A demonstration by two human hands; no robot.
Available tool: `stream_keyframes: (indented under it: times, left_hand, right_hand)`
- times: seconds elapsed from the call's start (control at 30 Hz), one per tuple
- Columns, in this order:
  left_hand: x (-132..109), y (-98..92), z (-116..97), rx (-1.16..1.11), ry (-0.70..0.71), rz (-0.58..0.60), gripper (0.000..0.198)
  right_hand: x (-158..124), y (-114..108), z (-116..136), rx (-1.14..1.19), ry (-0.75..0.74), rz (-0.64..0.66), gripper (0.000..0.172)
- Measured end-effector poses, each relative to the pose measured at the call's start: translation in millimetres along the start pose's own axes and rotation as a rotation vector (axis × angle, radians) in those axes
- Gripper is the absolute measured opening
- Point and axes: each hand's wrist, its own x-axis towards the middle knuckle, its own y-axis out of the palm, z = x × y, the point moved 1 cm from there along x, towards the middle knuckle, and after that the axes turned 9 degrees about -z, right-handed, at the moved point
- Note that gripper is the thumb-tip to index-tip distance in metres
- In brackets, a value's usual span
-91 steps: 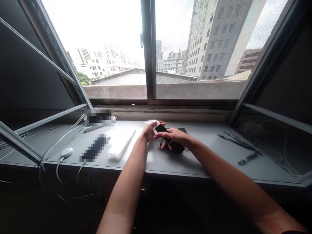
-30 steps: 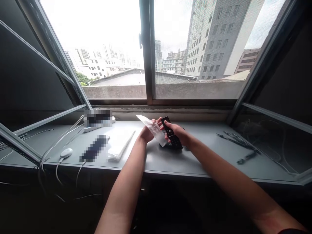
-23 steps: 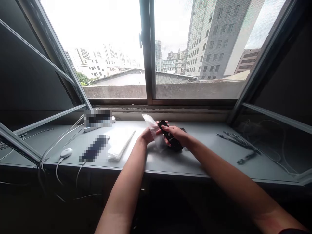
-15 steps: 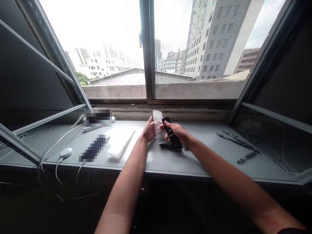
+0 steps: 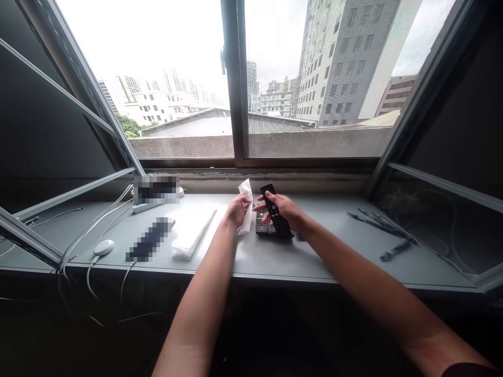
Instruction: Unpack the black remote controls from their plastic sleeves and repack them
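Note:
My right hand (image 5: pixel 286 208) is closed on a black remote control (image 5: pixel 274 207), thumb on its button face, its far end tilted up. Below it, more black remotes (image 5: pixel 262 222) lie side by side on the grey table (image 5: pixel 251 259), partly covered by the held one and my fingers. My left hand (image 5: pixel 237 209) is closed around a thin, translucent white plastic sleeve (image 5: pixel 245 209), which stands up above the fingers and hangs down beside them. A gap separates the sleeve from the held remote. To the left of my left forearm lies a stack of white plastic sleeves (image 5: pixel 194 233).
A blurred-out dark device (image 5: pixel 150 240) with a cable lies left of the stack. Behind it sits a white power strip (image 5: pixel 157 195), partly blurred. A white round puck (image 5: pixel 104 247) is near the front edge. Several dark cables (image 5: pixel 383 226) lie at right. Metal frames flank the window.
My left hand has closed on the plastic sleeve and drawn it left, away from the remotes, uncovering those on the table. My right hand still holds its remote in nearly the same place.

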Motion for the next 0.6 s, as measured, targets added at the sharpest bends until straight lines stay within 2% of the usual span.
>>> stream_keyframes:
  times: [0.13, 0.3, 0.5, 0.6]
  left_hand:
    - [-6, 3.3, -3, -0.108, -0.001, 0.06, 0.058]
    - [-13, 6.8, -4, -0.103, -0.024, 0.073, 0.052]
    - [-21, 6.7, -5, -0.045, -0.025, 0.197, 0.059]
    - [-23, 5.4, -4, -0.003, -0.055, 0.255, 0.062]
  right_hand:
    - [1, -1, -3, -0.056, 0.024, 0.008, 0.038]
    - [-3, 0, -3, -0.158, 0.11, 0.051, 0.045]
    - [-4, -5, -2, -0.117, 0.118, 0.162, 0.048]
    - [-3, -6, -2, -0.038, 0.153, 0.163, 0.045]
